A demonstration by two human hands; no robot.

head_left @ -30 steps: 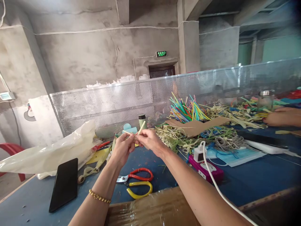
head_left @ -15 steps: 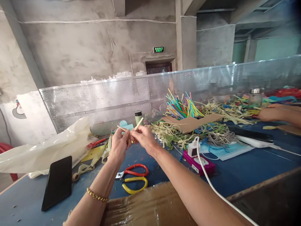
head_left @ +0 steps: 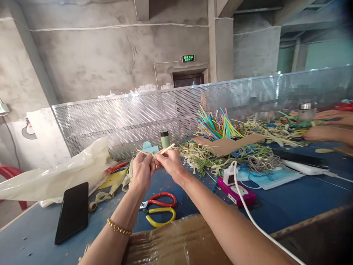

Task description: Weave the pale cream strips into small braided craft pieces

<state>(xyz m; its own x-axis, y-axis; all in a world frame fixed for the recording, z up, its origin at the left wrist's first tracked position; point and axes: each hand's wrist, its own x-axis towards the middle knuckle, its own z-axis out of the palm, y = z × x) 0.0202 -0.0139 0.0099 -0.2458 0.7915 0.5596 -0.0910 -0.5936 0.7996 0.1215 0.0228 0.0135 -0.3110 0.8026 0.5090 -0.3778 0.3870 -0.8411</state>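
Blue table (head_left: 289, 198), left hand (head_left: 142, 170) and right hand (head_left: 171, 163) pinching pale strip (head_left: 167, 149), near-level, tip right.

Below the left hand (head_left: 142, 171), the bare blue counter (head_left: 107, 213) lies open as far as the red-and-yellow-handled cutters (head_left: 158, 208). Right of the right hand (head_left: 171, 162), a heap of pale straw strips (head_left: 201, 156) blocks passage. Beyond both hands, a perforated metal screen (head_left: 110, 125) walls off the way.

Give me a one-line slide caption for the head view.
Left hand and right hand pinch a pale strip over the blue table, near red scissors.
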